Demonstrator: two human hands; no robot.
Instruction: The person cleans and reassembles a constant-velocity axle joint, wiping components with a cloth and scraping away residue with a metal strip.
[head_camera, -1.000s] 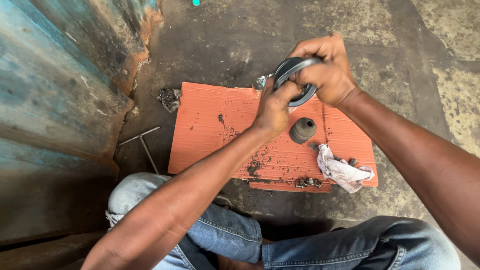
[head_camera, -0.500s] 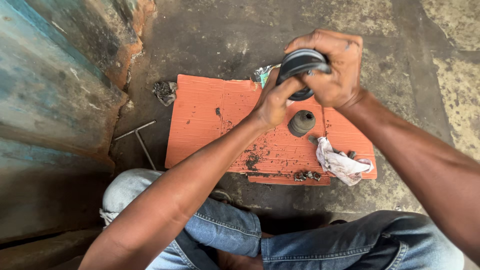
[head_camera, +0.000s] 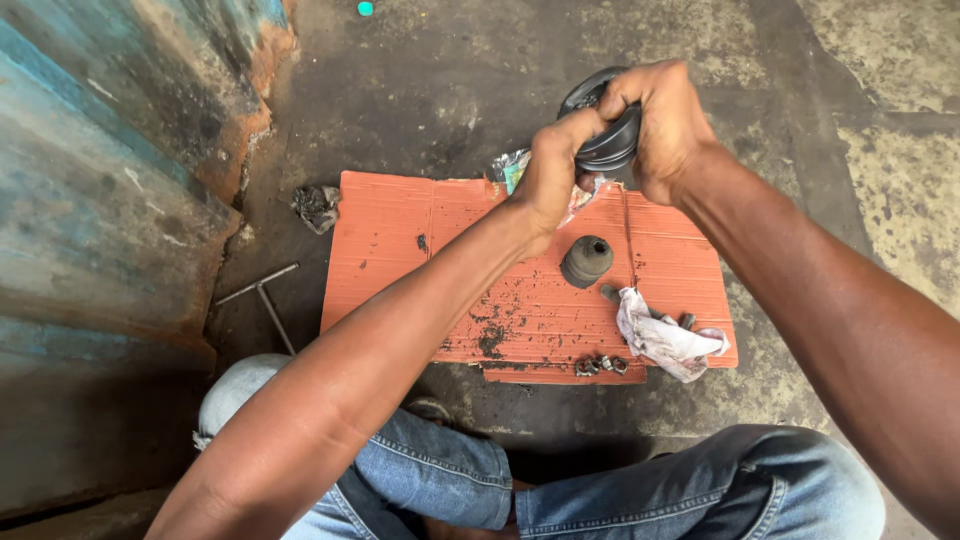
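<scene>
Hands first: your left hand (head_camera: 552, 180) and your right hand (head_camera: 665, 130) are both clamped on a black rubber boot (head_camera: 608, 135), a ribbed, rounded part you hold up in the air above the far edge of the orange cardboard sheet (head_camera: 400, 240). Your left fingers curl tightly over the near side of it, thumb pressed on top; your right fingers wrap the far side, knuckles up. Neither hand has any slack in it.

Below your hands, on the cardboard, a smaller black rubber boot (head_camera: 587, 260) stands upright with its opening facing up. Just to its right lies a crumpled white rag (head_camera: 665, 340), with a few small dark metal pieces (head_camera: 600, 366) near the cardboard's front edge. Greasy black smears mark the sheet around them. A crumpled foil wrapper (head_camera: 512, 166) shows at the far edge, partly behind your left hand.

The cardboard lies on the stained concrete floor (head_camera: 440, 80). To its left, a thin metal T-shaped tool (head_camera: 265, 296) and a dirty grey rag (head_camera: 317, 206) lie on the floor beside a worn blue and rust painted wall (head_camera: 100, 200). Your knees in blue jeans (head_camera: 700, 490) fill the bottom.
</scene>
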